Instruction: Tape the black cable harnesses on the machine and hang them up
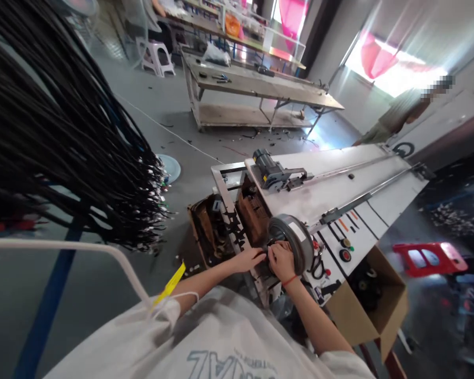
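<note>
My left hand (253,259) reaches in at the near end of the white workbench (319,197), its fingers pinched together. Close beside it, my right hand (282,261) is closed, fingertips bent inward against the left side of a large round dark grey machine part (296,239) with a white label. Something small and dark lies between the two hands, too small and covered to name. A pair of scissors (318,267) with dark handles rests just right of the round part, near rolls of tape (345,255).
A bundle of black cables (75,121) hangs at left. A small motor (265,164) sits on the bench's far side. An open cardboard box (389,300) and a red plastic stool (430,258) stand at right. Another person (398,113) is at the bench's far end.
</note>
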The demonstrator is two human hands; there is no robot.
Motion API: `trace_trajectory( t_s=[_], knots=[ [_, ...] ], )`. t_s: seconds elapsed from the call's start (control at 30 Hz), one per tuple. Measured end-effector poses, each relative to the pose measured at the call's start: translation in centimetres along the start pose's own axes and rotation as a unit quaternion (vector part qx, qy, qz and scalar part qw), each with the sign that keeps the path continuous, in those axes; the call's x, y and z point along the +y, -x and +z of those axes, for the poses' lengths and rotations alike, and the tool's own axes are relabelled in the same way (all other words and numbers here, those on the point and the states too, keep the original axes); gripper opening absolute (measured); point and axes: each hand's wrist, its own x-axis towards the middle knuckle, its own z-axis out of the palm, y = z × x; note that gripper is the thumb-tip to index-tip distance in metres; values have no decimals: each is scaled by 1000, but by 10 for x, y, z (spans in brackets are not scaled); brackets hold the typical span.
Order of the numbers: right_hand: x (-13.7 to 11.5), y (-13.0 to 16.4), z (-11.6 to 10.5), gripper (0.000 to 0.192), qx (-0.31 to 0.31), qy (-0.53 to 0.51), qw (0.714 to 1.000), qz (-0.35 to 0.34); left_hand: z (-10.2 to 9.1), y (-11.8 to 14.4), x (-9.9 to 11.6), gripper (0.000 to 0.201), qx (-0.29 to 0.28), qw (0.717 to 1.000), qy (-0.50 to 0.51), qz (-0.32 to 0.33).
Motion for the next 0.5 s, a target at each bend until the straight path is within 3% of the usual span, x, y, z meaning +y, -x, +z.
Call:
trace_trajectory(
  t_s=[0.1, 0.23, 0.37, 0.5],
  knots=[
    [3, -7, 5, 41, -24, 68, 997, -19, 3, 5, 4, 26, 33, 999, -23, 31],
    [0, -17, 7, 41, -51, 97, 994, -10, 4, 7, 4, 23, 41, 999, -16, 25],
    [-20, 6, -7, 25, -17, -15, 1000, 7, 6, 10, 2, 34, 91, 996, -25, 4],
    [-48, 58, -33, 25, 34, -150, 985, 85, 16, 7, 16, 50, 163, 974, -152, 41]
  ],
)
